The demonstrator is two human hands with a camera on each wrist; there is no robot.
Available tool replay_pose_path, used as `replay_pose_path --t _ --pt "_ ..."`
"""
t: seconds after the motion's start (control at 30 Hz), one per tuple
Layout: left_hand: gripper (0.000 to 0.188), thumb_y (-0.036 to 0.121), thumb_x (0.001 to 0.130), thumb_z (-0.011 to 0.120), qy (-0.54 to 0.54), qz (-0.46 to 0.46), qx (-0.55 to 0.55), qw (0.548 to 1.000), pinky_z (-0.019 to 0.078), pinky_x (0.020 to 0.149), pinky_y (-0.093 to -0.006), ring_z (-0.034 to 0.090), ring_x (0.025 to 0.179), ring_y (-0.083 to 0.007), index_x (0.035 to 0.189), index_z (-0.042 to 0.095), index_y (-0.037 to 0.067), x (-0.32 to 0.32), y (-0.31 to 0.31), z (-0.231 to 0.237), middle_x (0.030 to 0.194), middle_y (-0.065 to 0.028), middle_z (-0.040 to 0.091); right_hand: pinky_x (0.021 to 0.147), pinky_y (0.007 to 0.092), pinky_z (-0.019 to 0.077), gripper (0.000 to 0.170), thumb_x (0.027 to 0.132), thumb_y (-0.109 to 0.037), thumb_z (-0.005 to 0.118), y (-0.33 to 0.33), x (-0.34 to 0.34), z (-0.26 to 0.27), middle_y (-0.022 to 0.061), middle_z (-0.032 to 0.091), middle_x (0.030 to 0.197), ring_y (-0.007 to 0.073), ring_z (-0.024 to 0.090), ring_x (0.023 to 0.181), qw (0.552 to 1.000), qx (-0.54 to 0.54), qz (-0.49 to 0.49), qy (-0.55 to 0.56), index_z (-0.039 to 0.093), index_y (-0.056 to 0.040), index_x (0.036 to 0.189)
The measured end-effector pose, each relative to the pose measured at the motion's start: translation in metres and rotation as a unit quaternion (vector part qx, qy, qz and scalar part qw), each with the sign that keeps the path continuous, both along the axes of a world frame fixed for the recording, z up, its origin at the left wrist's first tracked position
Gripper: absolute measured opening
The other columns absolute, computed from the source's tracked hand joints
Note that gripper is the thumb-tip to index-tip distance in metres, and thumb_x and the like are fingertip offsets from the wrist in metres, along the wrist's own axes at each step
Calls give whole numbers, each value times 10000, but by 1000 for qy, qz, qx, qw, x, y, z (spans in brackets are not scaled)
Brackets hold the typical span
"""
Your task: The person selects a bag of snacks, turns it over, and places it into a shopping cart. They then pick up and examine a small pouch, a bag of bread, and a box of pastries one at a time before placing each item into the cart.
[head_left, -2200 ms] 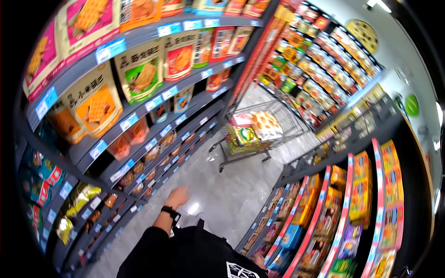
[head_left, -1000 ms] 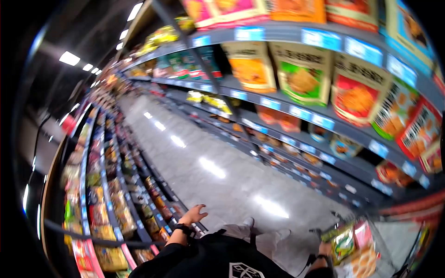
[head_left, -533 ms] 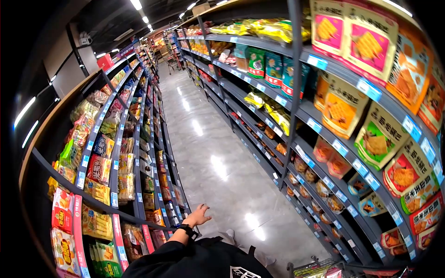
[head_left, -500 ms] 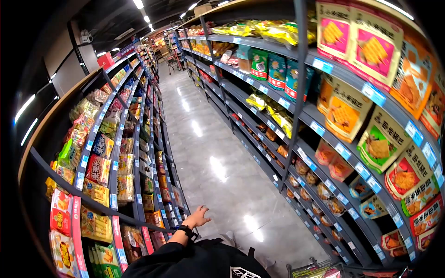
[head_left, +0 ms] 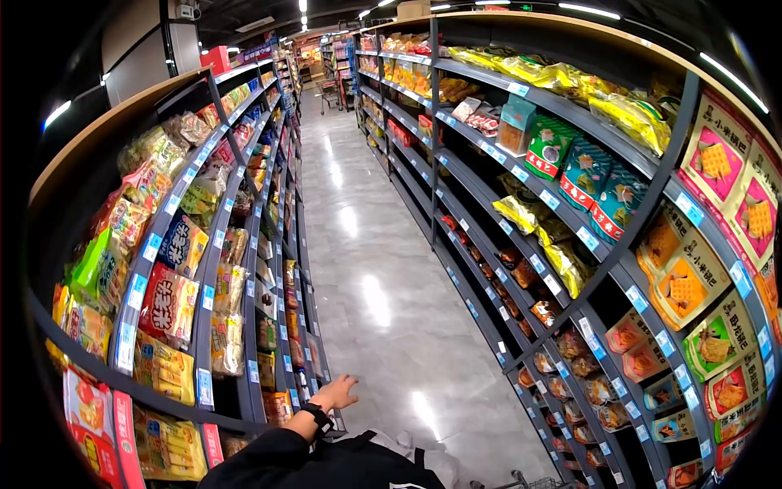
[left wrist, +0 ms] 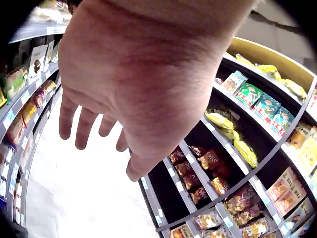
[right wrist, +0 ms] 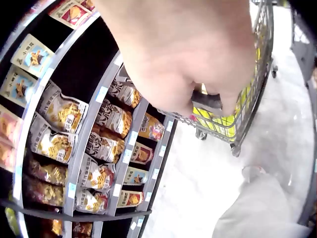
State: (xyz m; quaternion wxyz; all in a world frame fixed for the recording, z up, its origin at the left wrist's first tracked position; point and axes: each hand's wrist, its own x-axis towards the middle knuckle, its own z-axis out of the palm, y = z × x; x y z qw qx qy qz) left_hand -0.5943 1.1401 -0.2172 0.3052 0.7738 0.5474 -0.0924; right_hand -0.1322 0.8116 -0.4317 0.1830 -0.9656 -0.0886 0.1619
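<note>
My left hand (head_left: 334, 394) hangs in the air beside the left-hand shelves, fingers loosely spread and nothing in them. The left wrist view shows this same hand (left wrist: 138, 84) from close up, fingers pointing down over the bright floor. In the right wrist view, my right hand (right wrist: 193, 59) has its fingers curled round the dark handle (right wrist: 207, 101) of a wire shopping cart (right wrist: 265, 54). Yellow-green packages (right wrist: 223, 125) show inside the cart. Only a bit of the cart (head_left: 533, 482) enters the head view at its bottom edge, where the right hand is out of sight.
Snack shelves line both sides: bagged snacks (head_left: 169, 303) on the left, pouches (head_left: 691, 285) and yellow bags (head_left: 631, 122) on the right. Between them runs a grey shiny floor (head_left: 371, 244). Another cart (head_left: 329, 96) stands far down the aisle. Trouser legs (right wrist: 257, 208) show near the cart.
The head view has swung from the loaded cart round to the long aisle. My right hand came onto the cart, which has slipped to the view's bottom edge. The left hand stays empty.
</note>
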Motion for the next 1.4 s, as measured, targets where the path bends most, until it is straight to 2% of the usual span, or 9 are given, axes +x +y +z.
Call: replay_pose_path --t 0.43,0.73,0.9,1.1,1.23,1.3,1.33,1.37,1.4 --pt "649 447 888 639 -21 40 -37 998 453 1028 -479 505 1249 -451 1411 476 99 -33 38 -20 1432 -220 442 813 484 515 408 894 -282 633 106 -5 -3 258 693 1010 427 667 937 999 -20 -17 36 644 72 1097" --pt "657 437 880 651 -40 36 -99 994 430 1058 -445 492 1273 -421 1399 485 68 20 131 -28 1411 -227 473 818 478 514 406 893 -271 633 167 4 -16 255 692 1015 422 666 943 995 -26 -73 57 637 72 1112" --pt "634 421 899 636 -64 -42 -43 996 420 1068 -437 494 1275 -405 1394 487 53 51 202 -37 1375 -245 513 821 474 513 405 893 -264 633 181 6 -17 253 692 1019 419 666 947 990 -23 -116 76 633 72 1119" --pt "608 410 899 645 -60 -64 -48 995 421 1061 -447 502 1262 -416 1367 511 44 102 267 -4 1356 -246 540 824 470 512 405 892 -257 633 172 -2 -33 250 691 1023 415 665 951 977 2 -185 102 629 72 1129" --pt "627 422 898 653 -65 -118 -45 990 448 1032 -442 548 1212 -404 1370 507 38 128 312 -7 1336 -239 559 827 467 512 405 892 -252 633 159 -11 -65 249 691 1025 413 665 954 961 43 -241 128 626 71 1135" --pt "629 434 905 653 -69 -131 -73 986 464 1009 -437 571 1185 -391 1380 503 50 145 338 0 1324 -236 569 850 455 501 408 871 -200 633 157 -17 -94 239 682 1057 393 654 1002 940 165 -254 155 600 62 1183" --pt "632 446 912 653 -79 -132 -98 983 481 987 -432 595 1158 -378 1390 499 63 156 353 3 1311 -233 580 872 444 491 432 851 -150 634 159 -21 -107 230 672 1088 374 643 1049 920 251 -253 162 574 52 1228" --pt "632 446 912 653 -76 -145 -99 982 481 987 -432 595 1158 -378 1390 499 63 166 369 3 1311 -233 580 930 450 479 599 787 -95 658 169 -27 -98 242 643 1176 379 619 1108 932 254 -228 124 488 31 1347" --pt "632 444 916 649 -87 -163 -109 977 483 985 -424 600 1154 -371 1390 497 55 173 384 1 1310 -233 582 930 450 479 599 787 -95 658 182 -33 -90 242 643 1176 379 619 1108 929 254 -237 124 488 31 1347"
